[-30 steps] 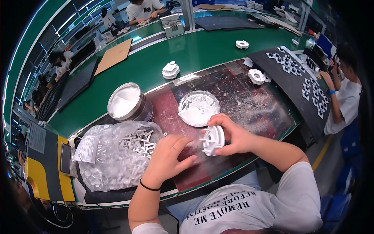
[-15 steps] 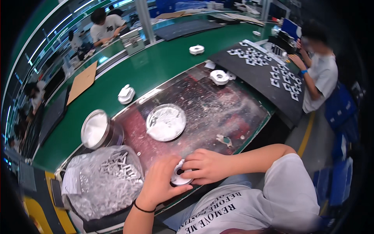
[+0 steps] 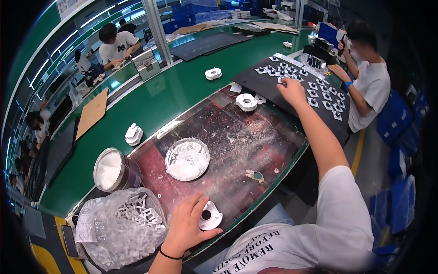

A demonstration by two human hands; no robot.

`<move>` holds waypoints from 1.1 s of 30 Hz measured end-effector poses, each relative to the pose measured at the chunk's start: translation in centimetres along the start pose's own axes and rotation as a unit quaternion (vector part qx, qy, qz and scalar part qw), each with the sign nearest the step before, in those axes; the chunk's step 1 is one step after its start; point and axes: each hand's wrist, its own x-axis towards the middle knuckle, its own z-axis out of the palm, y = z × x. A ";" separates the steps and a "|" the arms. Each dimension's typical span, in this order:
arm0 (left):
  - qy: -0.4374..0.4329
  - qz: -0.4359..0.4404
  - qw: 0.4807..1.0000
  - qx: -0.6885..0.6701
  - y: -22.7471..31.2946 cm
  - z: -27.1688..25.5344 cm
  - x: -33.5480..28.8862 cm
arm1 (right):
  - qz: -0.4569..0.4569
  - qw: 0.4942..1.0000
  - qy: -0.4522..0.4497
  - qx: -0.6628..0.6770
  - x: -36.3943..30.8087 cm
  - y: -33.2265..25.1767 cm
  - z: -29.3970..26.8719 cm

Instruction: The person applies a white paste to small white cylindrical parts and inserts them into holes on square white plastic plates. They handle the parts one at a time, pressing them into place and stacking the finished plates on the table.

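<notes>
My left hand [image 3: 185, 223] curves around a white round housing [image 3: 212, 222] at the table's near edge, thumb on one side and fingers on the other. A dark hole shows in the middle of this housing. Stretched far forward to the right, my right hand [image 3: 293, 92] is over the near edge of a black board [image 3: 255, 82]. Its thumb and forefinger look apart, with nothing visible between them. Close to these fingertips lie several small white square parts with dark centres [image 3: 312, 92], set out in groups on the board.
A dish of white paste [image 3: 188, 160] sits on the stained work surface [image 3: 237, 150]. To its left stand a tub of white paste [image 3: 109, 170] and a clear bag of white plastic pieces [image 3: 121, 228]. White housings [image 3: 246, 102] stand farther off. A co-worker [image 3: 367, 77] sits at the right.
My right hand has left the white round housing and reached forward and right to the black board. My left hand stays at the housing. The view has shifted slightly.
</notes>
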 end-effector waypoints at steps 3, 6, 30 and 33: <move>0.000 0.002 1.000 -0.004 -0.5 -0.1 -0.2 | 0.120 0.990 -0.029 -0.070 2.4 0.6 1.1; 0.005 0.012 1.000 -0.007 -0.7 -0.2 -0.1 | 0.187 0.976 -0.040 -0.105 3.7 0.2 2.1; 0.066 -0.009 0.997 -0.038 -1.0 -0.7 0.1 | -0.293 0.872 -0.177 0.351 -12.0 -10.4 -3.9; 0.106 -0.025 0.990 -0.094 -1.2 -0.5 -0.3 | -0.385 0.779 -0.264 0.418 -16.6 -14.3 -5.6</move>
